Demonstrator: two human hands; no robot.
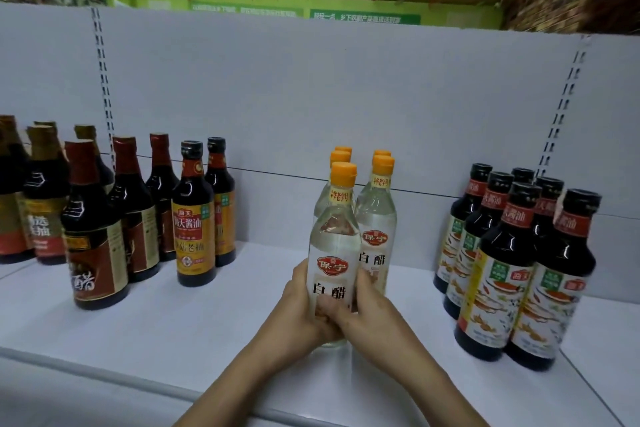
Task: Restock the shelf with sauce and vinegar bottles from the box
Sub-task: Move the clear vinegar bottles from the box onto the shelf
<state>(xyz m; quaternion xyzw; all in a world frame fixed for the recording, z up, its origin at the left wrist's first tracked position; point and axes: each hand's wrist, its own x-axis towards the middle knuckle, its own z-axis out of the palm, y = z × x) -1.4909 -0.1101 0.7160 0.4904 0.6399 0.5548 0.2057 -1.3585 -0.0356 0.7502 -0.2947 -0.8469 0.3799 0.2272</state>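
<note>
**Grip on front vinegar bottle [334, 246], upright on shelf [194, 329]**

On my feed both hands are closed round the same bottle. The left hand [300, 303] wraps the lower left side with its fingers curled onto the white label. The right hand [365, 305] clasps the lower right side, thumb lying up along the label's edge. The fingers of the two hands meet across the bottle's lower front.

The front vinegar bottle is clear glass or plastic with an orange cap. It stands straight, near the middle of the shelf and towards its front edge. The hands cover most of its base, so I cannot tell whether it sits on the board or hangs just above it.

Just behind it stand four other vinegar bottles [377, 218] with the same orange caps, two in line behind it and two in a row to the right. The nearest of these is right beside the right hand.

Well apart on my left is a group of dark bottles [93, 236], and nearer the centre are two yellow-labelled bottles [193, 232] with black caps. Well apart on my right is a cluster of black-capped sauce bottles [502, 274]. A grey back panel [311, 97] closes the shelf.
</note>
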